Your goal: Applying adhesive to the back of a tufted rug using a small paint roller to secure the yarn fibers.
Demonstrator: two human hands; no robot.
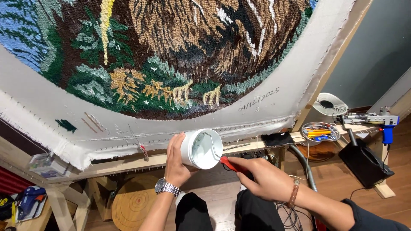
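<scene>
Head view: left hand [176, 160] wraps around a white tub [201, 149], held tilted just below the stretched rug [171, 55] on its wooden frame [141, 162]. Right hand [263, 177] pinches a red-handled tool [229, 164], its tip inside the tub's mouth. Farther right, a blue tufting gun [376, 120] rests on a shelf, well apart.

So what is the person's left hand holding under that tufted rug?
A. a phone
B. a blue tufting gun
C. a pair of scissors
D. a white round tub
D: the left hand grips a white round tub, tilted with its open mouth toward the right hand, which holds a red-handled tool at the tub's rim.
</scene>
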